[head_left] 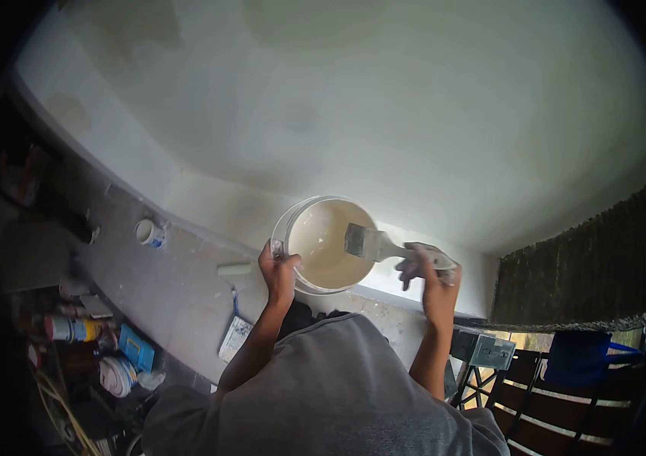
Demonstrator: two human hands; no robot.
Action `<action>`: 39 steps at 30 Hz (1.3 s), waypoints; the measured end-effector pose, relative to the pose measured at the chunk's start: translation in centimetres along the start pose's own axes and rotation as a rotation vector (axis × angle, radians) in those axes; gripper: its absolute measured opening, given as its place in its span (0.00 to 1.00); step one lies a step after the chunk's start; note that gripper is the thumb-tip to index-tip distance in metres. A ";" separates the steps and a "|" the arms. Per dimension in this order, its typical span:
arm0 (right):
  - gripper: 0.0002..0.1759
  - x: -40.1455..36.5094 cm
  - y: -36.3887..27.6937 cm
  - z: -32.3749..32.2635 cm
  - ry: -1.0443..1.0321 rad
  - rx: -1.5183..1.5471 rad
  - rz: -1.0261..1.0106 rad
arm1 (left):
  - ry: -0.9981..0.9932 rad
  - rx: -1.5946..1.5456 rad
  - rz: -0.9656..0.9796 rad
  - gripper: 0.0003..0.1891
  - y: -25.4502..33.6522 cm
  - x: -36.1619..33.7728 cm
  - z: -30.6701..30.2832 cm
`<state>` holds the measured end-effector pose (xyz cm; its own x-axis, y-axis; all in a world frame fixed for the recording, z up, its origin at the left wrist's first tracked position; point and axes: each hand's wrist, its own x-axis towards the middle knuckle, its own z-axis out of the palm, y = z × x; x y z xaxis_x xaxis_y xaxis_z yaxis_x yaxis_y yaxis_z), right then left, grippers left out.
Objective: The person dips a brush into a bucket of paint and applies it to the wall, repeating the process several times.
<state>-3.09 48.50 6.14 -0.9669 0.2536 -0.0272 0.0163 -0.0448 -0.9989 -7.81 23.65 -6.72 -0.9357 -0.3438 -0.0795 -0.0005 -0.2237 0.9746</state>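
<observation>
Centre of the frame: one round white plastic bucket (pixel 314 234), the left hand (pixel 281 278) clasping its rim, likely to steady it. The right hand (pixel 438 283) has its fingers closed round one flat, pale-handled brush (pixel 385 247), bristles over the opening, presumably so drips land inside!

- Loose plain gray cloth shirt (pixel 338 387), with soft creases and slightly darker patches
- Thin, darker seam line (pixel 323 323) along the shirt's curved edge
- Gray sleeves of the same cloth, the left (pixel 178 410) and the right (pixel 482 429), leaving both forearms bare
- Black clothing or footwear (pixel 298 318), just past the shirt's edge, too dark to tell which
- Bare left hand (pixel 280 267), ungloved
- Bare right hand (pixel 431 275), ungloved, with pale, whitish smears on its fingers (pixel 406 273)
</observation>
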 end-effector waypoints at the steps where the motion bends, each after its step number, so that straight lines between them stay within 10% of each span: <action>1: 0.13 -0.2 -0.9 1.7 -0.053 -0.121 0.017 | -0.007 -0.005 0.009 0.14 -0.1 -0.2 -0.2; 6: 0.10 3.4 4.0 8.0 -0.340 -0.568 -0.413 | 0.032 -0.044 -0.034 0.14 0.4 -2.0 0.1; 13: 0.12 3.5 5.6 9.4 -0.335 -0.656 -0.332 | 0.059 -0.006 -0.149 0.15 -1.2 -2.8 -0.9; 19: 0.15 3.2 2.7 2.5 -0.042 0.046 0.086 | 0.103 0.006 -0.170 0.16 -1.2 -2.2 -0.7; 27: 0.13 1.0 15.0 -1.6 0.229 0.877 0.501 | 0.190 0.017 -0.079 0.10 -1.5 0.1 0.4; 33: 0.15 4.3 11.1 -0.8 0.078 1.435 0.319 | 0.175 0.000 -0.150 0.15 -1.8 2.0 0.1; 39: 0.11 8.8 4.6 -1.5 0.055 1.237 -0.135 | 0.156 0.054 -0.085 0.19 -5.9 5.9 -2.0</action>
<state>-11.14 51.94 1.22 -0.9299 0.3655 0.0415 -0.3615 -0.8871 -0.2870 -12.61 21.10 -13.32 -0.8653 -0.4643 -0.1890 -0.0997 -0.2101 0.9726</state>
